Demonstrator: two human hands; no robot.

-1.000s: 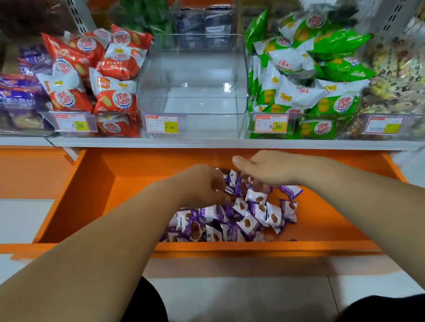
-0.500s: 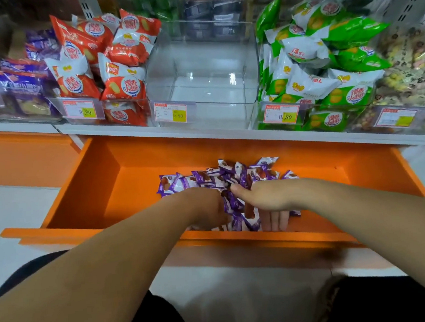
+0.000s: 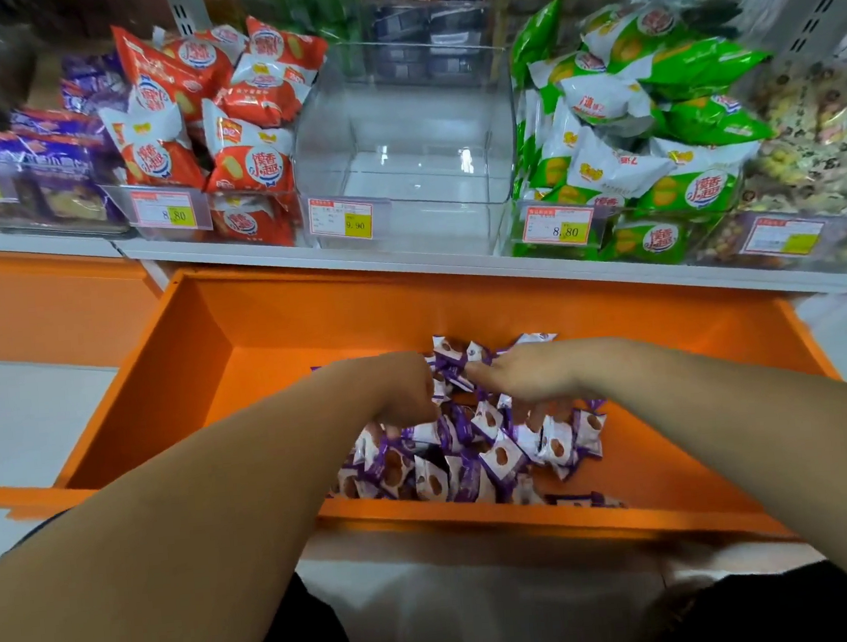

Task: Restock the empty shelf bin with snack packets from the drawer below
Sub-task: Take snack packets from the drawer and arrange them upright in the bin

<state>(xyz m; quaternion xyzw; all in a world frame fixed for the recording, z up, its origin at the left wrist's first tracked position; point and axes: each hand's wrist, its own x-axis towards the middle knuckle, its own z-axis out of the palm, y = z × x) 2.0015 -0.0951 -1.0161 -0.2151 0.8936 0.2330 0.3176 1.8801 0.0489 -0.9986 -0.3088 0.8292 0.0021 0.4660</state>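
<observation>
Both hands are pushed into a pile of snacks in the open drawer.

The small purple and white snack packets (image 3: 474, 454) are heaped in the wide orange drawer (image 3: 269, 334), near its front wall. The left hand (image 3: 407, 394) is bent down into the pile with its fingers curled. The right hand (image 3: 524, 378) is laid on the pile just beside it, fingers spread and pointed down. The fingertips are hidden among the packets, so it cannot be told if any packet is held. The clear plastic bin (image 3: 405, 138) is seen on the white shelf (image 3: 406, 263) above the drawer, between red snack bags (image 3: 220, 133) and green snack bags (image 3: 639, 112).
</observation>
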